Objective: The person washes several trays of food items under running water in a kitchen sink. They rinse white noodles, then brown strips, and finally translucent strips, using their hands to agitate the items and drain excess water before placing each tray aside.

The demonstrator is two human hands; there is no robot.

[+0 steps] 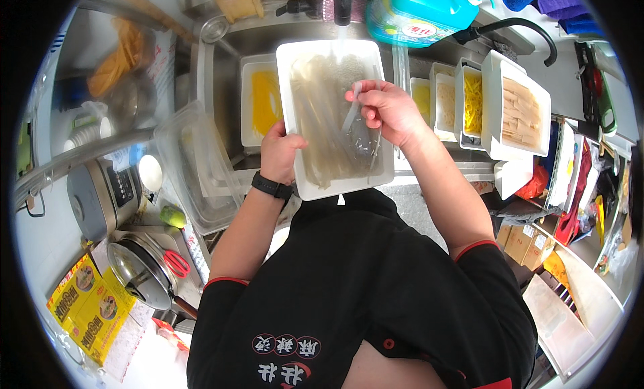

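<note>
My left hand (pixel 280 155) grips the left rim of a white rectangular tray (pixel 332 192), thumb over the edge. Wide translucent noodles (pixel 319 132) lie in the water in this tray, mostly along its left and middle. From the black faucet (pixel 342 9) above, a stream of water runs into the far end of the tray. Over the tray's right side, my right hand (pixel 390 107) pinches one pale noodle strip (pixel 352 115) between thumb and fingers. The tray is held above the steel sink, and its near edge is close to my black shirt.
Left in the sink stands a white tub of yellow noodles (pixel 265 102). A clear plastic bin (pixel 201 172) leans at the sink's left edge. More tubs, one with beige strips (pixel 523 115), are on the right. A teal detergent jug (pixel 420 14) stands behind, near a second black faucet (pixel 528 24).
</note>
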